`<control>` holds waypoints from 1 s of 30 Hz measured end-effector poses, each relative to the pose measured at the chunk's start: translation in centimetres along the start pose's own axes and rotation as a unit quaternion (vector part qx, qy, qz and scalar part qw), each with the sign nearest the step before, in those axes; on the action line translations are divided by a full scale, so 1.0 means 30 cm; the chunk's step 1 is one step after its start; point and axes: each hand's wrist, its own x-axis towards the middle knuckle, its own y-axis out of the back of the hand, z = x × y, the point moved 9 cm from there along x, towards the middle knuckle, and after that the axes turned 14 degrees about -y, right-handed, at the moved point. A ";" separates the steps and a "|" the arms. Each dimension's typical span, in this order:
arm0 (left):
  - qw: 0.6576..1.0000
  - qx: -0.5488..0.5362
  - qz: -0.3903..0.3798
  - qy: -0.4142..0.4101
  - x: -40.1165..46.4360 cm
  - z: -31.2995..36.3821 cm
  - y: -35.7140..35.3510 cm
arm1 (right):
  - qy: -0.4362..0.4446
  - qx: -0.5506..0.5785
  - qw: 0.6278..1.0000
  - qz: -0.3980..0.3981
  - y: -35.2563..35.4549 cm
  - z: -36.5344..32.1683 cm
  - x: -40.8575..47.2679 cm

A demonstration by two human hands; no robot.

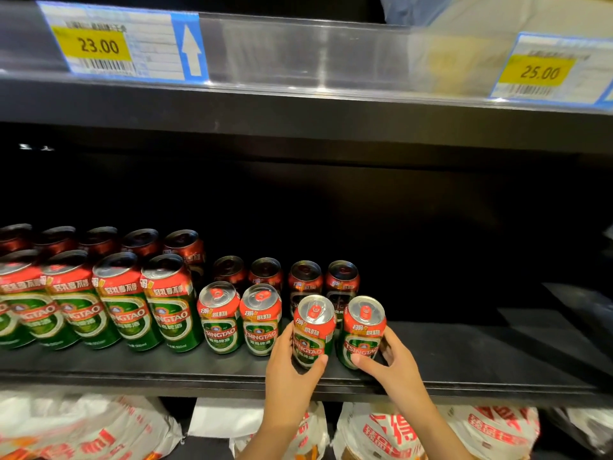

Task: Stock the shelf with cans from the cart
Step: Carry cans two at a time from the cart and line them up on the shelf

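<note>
From the head camera I have both hands up at the dark shelf (464, 360), each wrapped round a green-and-red beer can. My left hand (292, 363) grips the left can (313, 330), thumb across its lower front and fingers curled behind its left side. My right hand (391, 360) grips the right can (363, 330), thumb low on the front and fingers round its right side. Both cans stand upright, long axis vertical, tops tilted slightly toward me by the wide lens, and their bases sit at or just above the shelf's front edge; I cannot tell whether they have fully touched down.

The relation that matters next: the two cans lie directly ahead of my palms, side by side and nearly touching, in line with the front row of small cans (240, 318) just to their left. Behind them stand darker small cans (323, 277) in the back row, close enough that pushing in much farther would knock them. Further left is a block of taller cans (119, 300). The open shelf space lies to the right, nearer my right hand, so I judge the next cans belong there.

Above, price tags (99, 44) sit on the upper shelf rail; below, white printed bags (414, 429) fill the lower level. The cart is out of view.
</note>
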 end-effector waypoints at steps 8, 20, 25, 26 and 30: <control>0.998 0.037 0.050 -0.009 -0.009 -0.004 0.005 | 0.015 -0.044 0.999 -0.005 -0.030 -0.014 -0.017; 0.995 0.070 0.065 -0.026 -0.017 -0.001 0.012 | 0.035 -0.069 0.997 -0.004 -0.029 -0.028 -0.024; 0.992 0.081 0.086 -0.036 -0.026 -0.001 0.013 | 0.033 -0.057 0.998 0.001 -0.029 -0.018 -0.022; 0.991 0.087 0.090 -0.038 -0.029 -0.001 0.013 | 0.034 -0.058 0.998 0.002 -0.030 -0.022 -0.024; 0.991 0.087 0.104 -0.024 -0.030 -0.002 0.020 | 0.048 -0.061 0.997 0.015 -0.033 -0.037 -0.028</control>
